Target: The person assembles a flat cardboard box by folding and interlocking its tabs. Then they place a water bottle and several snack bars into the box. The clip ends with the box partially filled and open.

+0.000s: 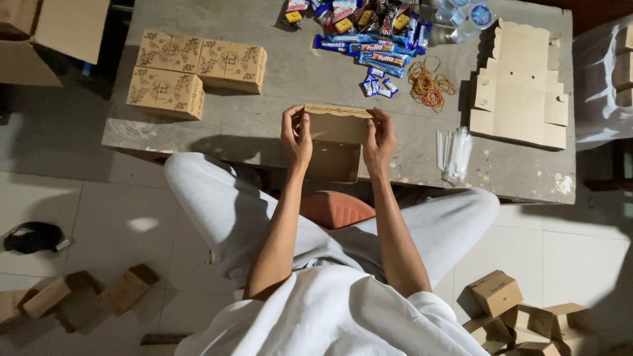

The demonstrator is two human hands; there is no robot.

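Brown cardboard makes up the small box [335,142] at the near edge of the grey surface [277,99]. Its long side runs left to right, and its open lid points away from the person. The left hand [296,138] and right hand [379,140] have their fingers closed on the box's two ends. The box's lower part is dark and hard to see.

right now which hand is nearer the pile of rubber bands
The right hand. It holds the cardboard box at its right side, below and left of the rubber bands. The left hand grips the box's far side.
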